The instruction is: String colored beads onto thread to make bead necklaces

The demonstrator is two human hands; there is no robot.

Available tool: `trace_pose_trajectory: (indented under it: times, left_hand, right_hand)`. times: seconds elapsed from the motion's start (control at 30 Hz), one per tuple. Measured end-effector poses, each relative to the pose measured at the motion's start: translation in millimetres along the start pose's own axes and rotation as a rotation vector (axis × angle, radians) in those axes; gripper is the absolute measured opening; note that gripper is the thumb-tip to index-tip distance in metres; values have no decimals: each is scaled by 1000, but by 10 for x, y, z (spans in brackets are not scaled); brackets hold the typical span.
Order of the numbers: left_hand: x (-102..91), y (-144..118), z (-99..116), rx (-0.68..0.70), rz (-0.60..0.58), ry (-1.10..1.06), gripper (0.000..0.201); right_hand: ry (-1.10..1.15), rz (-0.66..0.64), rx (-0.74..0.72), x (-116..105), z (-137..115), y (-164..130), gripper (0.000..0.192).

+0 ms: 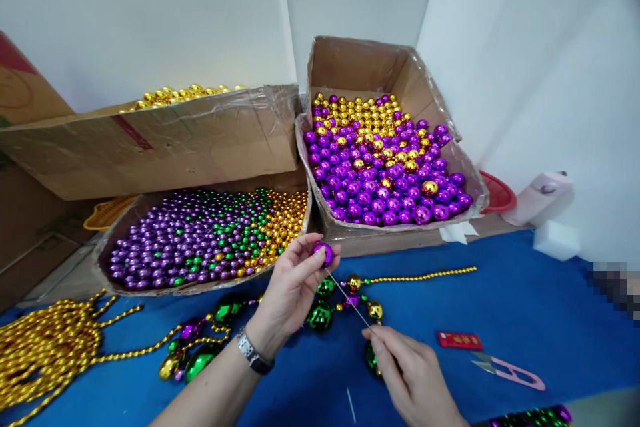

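My left hand pinches a shiny purple bead between thumb and fingertips, above the blue table. My right hand grips the lower end of a thin needle that runs up to the bead. Under both hands lies a partly strung strand of green, gold and purple beads joined to a gold bead chain. A wristwatch sits on my left wrist.
A box of large purple and gold beads stands behind, a tray of smaller purple, green and gold beads to its left, a box of gold beads above. Gold chains pile at left. Pink snips and a red packet lie right.
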State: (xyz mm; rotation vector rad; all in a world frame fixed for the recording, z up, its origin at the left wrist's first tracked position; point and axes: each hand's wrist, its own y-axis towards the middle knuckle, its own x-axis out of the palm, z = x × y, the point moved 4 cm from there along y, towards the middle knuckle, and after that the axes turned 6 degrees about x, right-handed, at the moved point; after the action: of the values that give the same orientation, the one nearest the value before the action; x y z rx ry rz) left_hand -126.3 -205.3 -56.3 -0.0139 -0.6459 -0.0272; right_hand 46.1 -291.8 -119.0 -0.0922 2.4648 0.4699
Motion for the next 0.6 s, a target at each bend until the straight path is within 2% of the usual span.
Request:
trace_pose_trajectory:
  times: [0.6]
  left_hand:
    - [-63, -9, -42, 4, 4, 24, 25]
  right_hand:
    - [26, -36, 1, -6, 5, -5, 22]
